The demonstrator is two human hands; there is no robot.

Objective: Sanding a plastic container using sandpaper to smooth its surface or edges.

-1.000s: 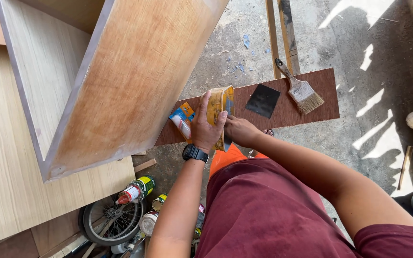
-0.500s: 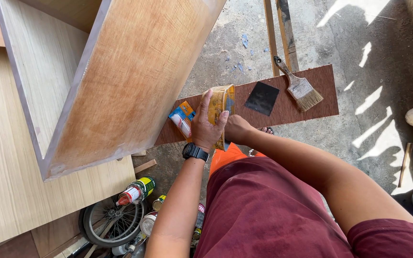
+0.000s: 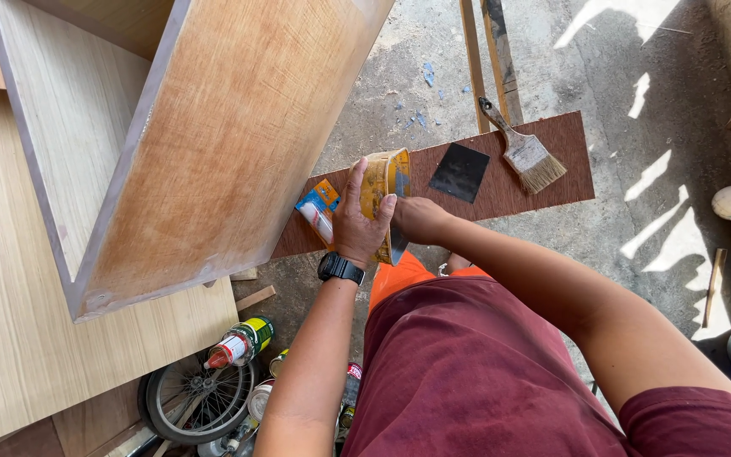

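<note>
Your left hand (image 3: 357, 222) still grips the yellow tin (image 3: 385, 182) above the brown board (image 3: 501, 182), unmoved. Your right hand (image 3: 418, 220) stays closed on a scraper blade (image 3: 397, 241) beside it. The paintbrush (image 3: 524, 150) lies at two o'clock.

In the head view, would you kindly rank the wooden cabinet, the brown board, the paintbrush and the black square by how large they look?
1. Wooden cabinet, though it sits nearer the camera.
2. Brown board.
3. Paintbrush.
4. Black square, close to the paintbrush in area, so their order is unsure.
</note>
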